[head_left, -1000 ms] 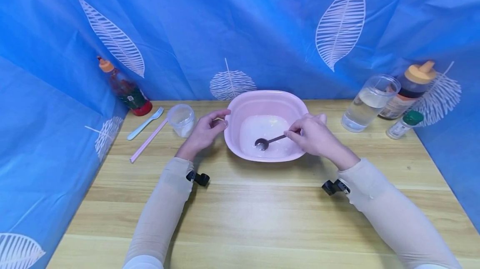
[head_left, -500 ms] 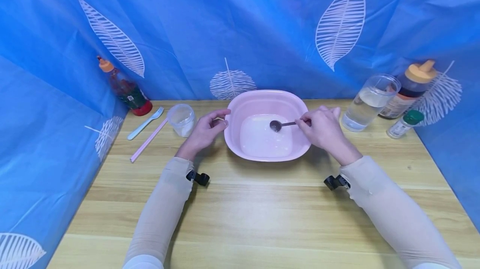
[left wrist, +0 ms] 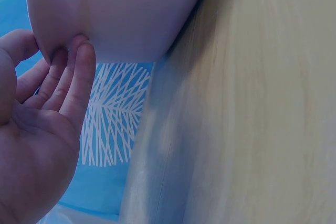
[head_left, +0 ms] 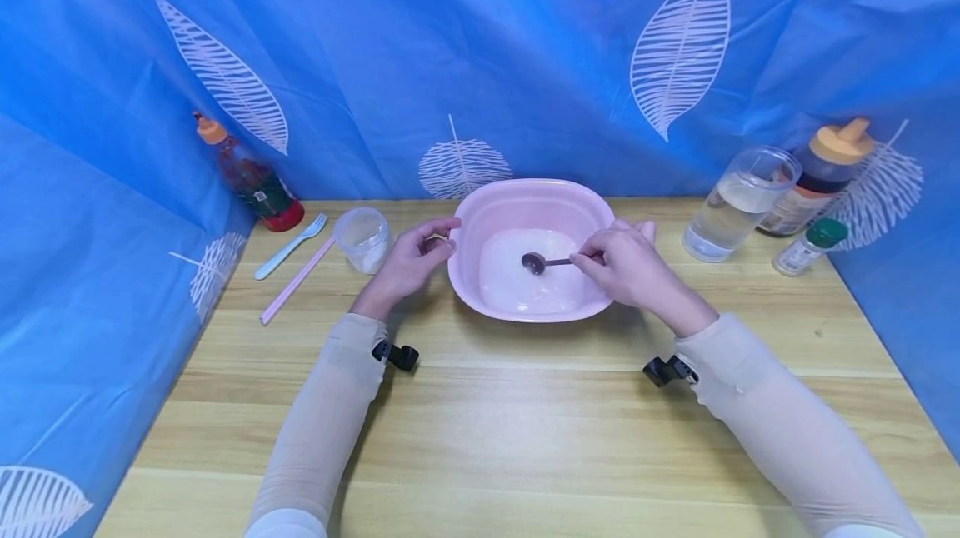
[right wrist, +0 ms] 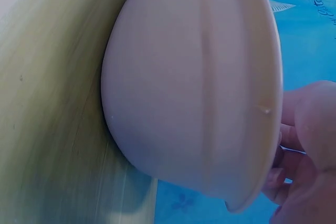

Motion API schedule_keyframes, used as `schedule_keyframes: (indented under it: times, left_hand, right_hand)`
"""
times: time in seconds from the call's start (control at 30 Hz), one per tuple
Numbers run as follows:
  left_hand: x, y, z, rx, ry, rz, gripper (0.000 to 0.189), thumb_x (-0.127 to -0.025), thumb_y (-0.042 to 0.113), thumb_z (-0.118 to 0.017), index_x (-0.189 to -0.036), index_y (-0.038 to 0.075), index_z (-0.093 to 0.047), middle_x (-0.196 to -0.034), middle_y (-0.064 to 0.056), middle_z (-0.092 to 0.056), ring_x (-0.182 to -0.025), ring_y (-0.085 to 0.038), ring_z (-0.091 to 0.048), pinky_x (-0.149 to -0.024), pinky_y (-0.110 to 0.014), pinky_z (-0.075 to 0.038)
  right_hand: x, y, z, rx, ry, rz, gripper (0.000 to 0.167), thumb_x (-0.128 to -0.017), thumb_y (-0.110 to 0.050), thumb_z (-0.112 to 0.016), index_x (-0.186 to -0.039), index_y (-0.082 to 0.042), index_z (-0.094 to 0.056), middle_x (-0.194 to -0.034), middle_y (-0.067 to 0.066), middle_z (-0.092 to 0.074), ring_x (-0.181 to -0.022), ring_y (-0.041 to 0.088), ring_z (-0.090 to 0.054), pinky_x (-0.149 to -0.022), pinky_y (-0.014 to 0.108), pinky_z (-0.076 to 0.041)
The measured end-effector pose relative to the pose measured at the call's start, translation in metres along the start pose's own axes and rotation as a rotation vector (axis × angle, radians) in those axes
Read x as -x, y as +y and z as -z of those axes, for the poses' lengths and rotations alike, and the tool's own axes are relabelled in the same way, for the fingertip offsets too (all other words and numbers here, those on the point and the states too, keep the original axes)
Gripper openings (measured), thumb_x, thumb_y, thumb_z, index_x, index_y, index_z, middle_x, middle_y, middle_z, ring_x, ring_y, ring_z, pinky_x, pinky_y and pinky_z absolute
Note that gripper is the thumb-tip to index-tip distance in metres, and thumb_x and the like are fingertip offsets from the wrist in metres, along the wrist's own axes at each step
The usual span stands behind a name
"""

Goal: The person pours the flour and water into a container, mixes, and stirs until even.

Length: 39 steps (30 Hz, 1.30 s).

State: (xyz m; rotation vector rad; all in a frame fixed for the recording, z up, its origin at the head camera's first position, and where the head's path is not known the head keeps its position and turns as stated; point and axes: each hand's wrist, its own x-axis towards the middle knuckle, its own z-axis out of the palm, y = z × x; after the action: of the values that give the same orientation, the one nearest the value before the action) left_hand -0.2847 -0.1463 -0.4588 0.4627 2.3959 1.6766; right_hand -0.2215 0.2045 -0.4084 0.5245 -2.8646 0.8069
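A pink basin (head_left: 534, 315) stands on the table with whitish contents over its bottom. My left hand (head_left: 411, 265) holds the basin's left rim; in the left wrist view its thumb lies at the rim and its fingertips (left wrist: 84, 59) bend in under the edge. Between thumb and fingers, my right hand (head_left: 626, 267) pinches the handle of a dark brown spoon (head_left: 534, 263). The spoon's bowl is inside the basin, low over the white contents; whether it touches them I cannot tell. In the right wrist view the basin wall (right wrist: 157, 77) hides the spoon.
Left of the basin are a clear plastic cup (head_left: 363, 240) with white matter, pink chopsticks (head_left: 297, 281), a light blue fork (head_left: 291, 246) and a red sauce bottle (head_left: 251, 180). To the right stand a glass of water (head_left: 738, 209), a dark sauce bottle (head_left: 817, 180) and a green-capped jar (head_left: 810, 248).
The spoon moves about in the basin with my right hand: first back and to the right, then left again and slightly nearer. My left hand keeps its place on the rim.
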Motion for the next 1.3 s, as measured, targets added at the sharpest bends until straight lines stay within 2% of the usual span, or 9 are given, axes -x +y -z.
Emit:
schedule_keyframes:
  times: [0.17, 0.3, 0.47, 0.6, 0.77, 0.9, 1.1, 1.3]
  left_hand:
    - [0.001, 0.001, 0.000, -0.001, 0.000, -0.003, 0.043, -0.107, 0.017, -0.065, -0.150, 0.012, -0.063, -0.132, -0.017, -0.067, -0.096, -0.025, -0.064, -0.081, -0.043, -0.056]
    - [0.001, 0.001, 0.000, -0.004, -0.002, -0.003, 0.043, -0.107, 0.018, -0.065, -0.150, 0.012, -0.063, -0.133, -0.016, -0.067, -0.096, -0.024, -0.064, -0.082, -0.045, -0.056]
    - [0.002, 0.001, 0.001, -0.005, -0.001, 0.003, 0.044, -0.107, 0.018, -0.065, -0.151, 0.013, -0.062, -0.130, -0.016, -0.069, -0.096, -0.020, -0.065, -0.082, -0.046, -0.056]
    - [0.002, 0.001, 0.001, 0.000, -0.004, -0.002, 0.044, -0.107, 0.017, -0.065, -0.150, 0.012, -0.062, -0.129, -0.016, -0.069, -0.095, -0.020, -0.065, -0.083, -0.047, -0.057]
    - [0.001, 0.001, 0.000, 0.002, -0.006, -0.005, 0.043, -0.107, 0.017, -0.065, -0.150, 0.011, -0.063, -0.128, -0.016, -0.069, -0.095, -0.020, -0.065, -0.085, -0.050, -0.057]
    - [0.001, 0.001, 0.000, 0.001, -0.006, -0.004, 0.044, -0.107, 0.017, -0.065, -0.150, 0.011, -0.062, -0.127, -0.016, -0.070, -0.097, -0.020, -0.066, -0.087, -0.053, -0.057]
    - [0.000, 0.001, 0.000, -0.003, -0.011, -0.002, 0.044, -0.107, 0.017, -0.065, -0.150, 0.012, -0.062, -0.129, -0.017, -0.069, -0.097, -0.023, -0.065, -0.084, -0.048, -0.056]
    - [0.000, 0.002, 0.001, -0.002, -0.006, 0.002, 0.044, -0.106, 0.017, -0.066, -0.150, 0.012, -0.063, -0.128, -0.017, -0.069, -0.098, -0.026, -0.064, -0.082, -0.045, -0.056]
  right_hand:
    - [0.002, 0.001, 0.002, 0.025, 0.041, 0.015, 0.015, -0.098, -0.017, -0.077, -0.089, -0.007, -0.084, -0.078, 0.003, -0.077, -0.091, 0.029, -0.059, -0.096, 0.056, -0.025]
    - [0.004, 0.001, 0.005, -0.001, 0.068, -0.002, 0.014, -0.097, -0.016, -0.078, -0.090, -0.006, -0.084, -0.078, 0.005, -0.076, -0.092, 0.030, -0.058, -0.098, 0.057, -0.025]
    - [0.004, -0.001, 0.004, -0.060, -0.010, 0.004, 0.013, -0.097, -0.016, -0.079, -0.089, -0.007, -0.084, -0.078, 0.003, -0.074, -0.091, 0.026, -0.057, -0.098, 0.054, -0.022]
    - [0.002, -0.003, -0.002, -0.048, -0.044, 0.030, 0.015, -0.098, -0.018, -0.079, -0.087, -0.009, -0.083, -0.076, 0.000, -0.071, -0.087, 0.024, -0.057, -0.095, 0.052, -0.022]
    - [-0.002, -0.003, -0.008, -0.004, 0.003, 0.029, 0.018, -0.098, -0.019, -0.078, -0.084, -0.008, -0.083, -0.073, 0.000, -0.072, -0.086, 0.026, -0.057, -0.093, 0.053, -0.025]
    - [-0.004, 0.000, -0.009, 0.046, 0.049, -0.003, 0.019, -0.098, -0.019, -0.077, -0.084, -0.007, -0.082, -0.075, 0.004, -0.074, -0.089, 0.030, -0.060, -0.096, 0.056, -0.027]
    - [-0.006, 0.006, -0.005, 0.120, 0.097, -0.056, 0.019, -0.099, -0.019, -0.076, -0.090, -0.003, -0.083, -0.079, 0.010, -0.076, -0.087, 0.032, -0.055, -0.097, 0.057, -0.027]
    - [-0.006, 0.007, -0.004, 0.113, 0.085, -0.049, 0.016, -0.098, -0.017, -0.077, -0.092, -0.003, -0.082, -0.081, 0.009, -0.076, -0.087, 0.031, -0.053, -0.098, 0.058, -0.027]
